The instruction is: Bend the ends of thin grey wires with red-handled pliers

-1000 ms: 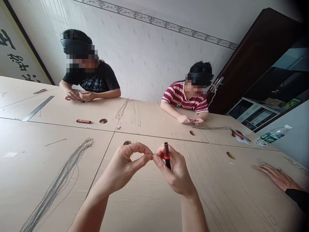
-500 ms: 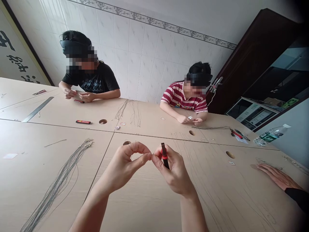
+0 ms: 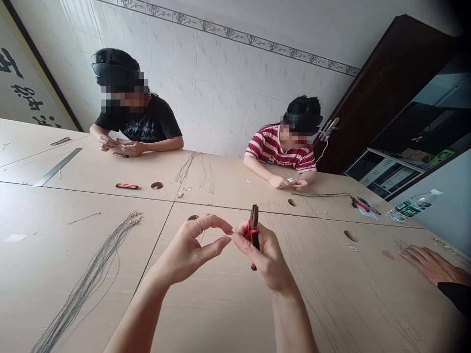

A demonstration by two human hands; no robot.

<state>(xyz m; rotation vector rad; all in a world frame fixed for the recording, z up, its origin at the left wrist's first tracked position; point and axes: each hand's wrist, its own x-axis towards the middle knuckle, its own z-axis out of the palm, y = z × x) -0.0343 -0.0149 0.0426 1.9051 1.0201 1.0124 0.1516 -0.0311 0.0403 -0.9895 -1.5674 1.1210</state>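
Note:
My right hand [image 3: 263, 250] is closed round red-and-black pliers [image 3: 254, 230], their metal jaws pointing up. Its thumb and index finger also pinch the end of a thin cord [image 3: 217, 235]. That cord runs across to my left hand [image 3: 195, 250], where it loops over the index finger. The left thumb and index tips are parted, the index tip close to the right fingertips. What the other left fingers grip is hidden. Both hands are raised above the pale wooden table [image 3: 213, 314].
A bundle of grey cords [image 3: 91, 269] with metal ends lies left; thin cords [image 3: 312, 274] spread right. Two people sit opposite, and another person's hand [image 3: 434, 262] rests at right. A bottle [image 3: 414, 206], more pliers [image 3: 359, 204], a steel ruler [image 3: 59, 166] and table holes [image 3: 351, 236] are around.
My left thumb and index finger have parted. The pliers have turned more upright in my right hand, showing more of their jaws and handles. The other person's hand at right has shifted slightly right.

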